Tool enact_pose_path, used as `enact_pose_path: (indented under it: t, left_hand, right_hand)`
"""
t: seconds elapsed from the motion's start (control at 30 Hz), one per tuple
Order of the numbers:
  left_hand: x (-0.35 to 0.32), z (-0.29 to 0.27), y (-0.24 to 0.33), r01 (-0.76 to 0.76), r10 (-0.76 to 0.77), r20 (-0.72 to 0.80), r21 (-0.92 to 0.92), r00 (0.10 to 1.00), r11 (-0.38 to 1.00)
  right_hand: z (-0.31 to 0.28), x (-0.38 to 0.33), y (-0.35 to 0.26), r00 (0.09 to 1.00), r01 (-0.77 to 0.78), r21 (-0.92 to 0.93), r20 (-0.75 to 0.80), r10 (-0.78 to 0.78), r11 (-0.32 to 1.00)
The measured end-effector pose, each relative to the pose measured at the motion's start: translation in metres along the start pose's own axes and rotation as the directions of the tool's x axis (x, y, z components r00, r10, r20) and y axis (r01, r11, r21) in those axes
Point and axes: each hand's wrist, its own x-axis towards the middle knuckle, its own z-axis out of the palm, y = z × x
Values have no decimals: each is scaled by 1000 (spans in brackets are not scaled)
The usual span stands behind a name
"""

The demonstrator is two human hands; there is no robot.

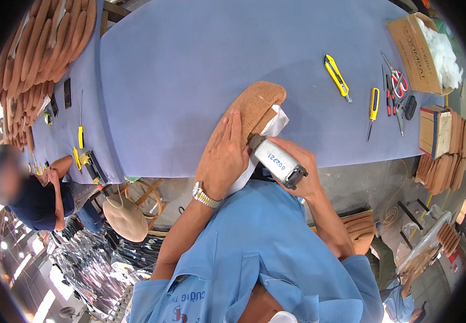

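Observation:
A brown upholstered piece [254, 99] with a curved end lies at the near edge of the blue-covered table, and white fabric [277, 123] sticks out of its open side. My left hand [225, 153] rests flat on the piece with the fingers stretched out. In my right hand [300, 156] is a staple gun [279, 161] with a pale grey body and dark ends. Its dark end meets the piece's open side, close to my left fingertips. The tool's handle and nose are mostly hidden.
To the right lie a yellow utility knife [336, 75], a yellow screwdriver [373, 105], red-handled scissors [399, 84] and pliers [391, 97]. A cardboard box [411, 54] holds white stuffing. Brown cushions [44, 48] are stacked at the left, near a seated person [33, 194] and a stool [125, 219].

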Motion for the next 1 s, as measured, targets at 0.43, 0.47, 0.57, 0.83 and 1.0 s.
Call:
enact_pose_path:
  t: [0.43,0.47,0.57,0.83,1.0]
  left_hand:
    - [2,0,8,82,-82,10,-63,997,995]
    - [1,0,7,71,-71,-3,-73,997,995]
    - [0,2,2,57,-60,-20,-96,998,994]
    - [1,3,-1,138,-136,44,-72,990,988]
    - [2,-6,10,174,-169,82,-56,982,983]
  right_hand:
    - [2,6,-15,973,-217,8,77,216,976]
    - [3,5,-13,978,-200,-6,65,200,980]
    - [7,-4,-5,994,-109,-29,25,110,994]
    - [6,-3,-12,997,-29,1,65,29,1000]
    - [0,3,-31,979,-142,-83,135,152,986]
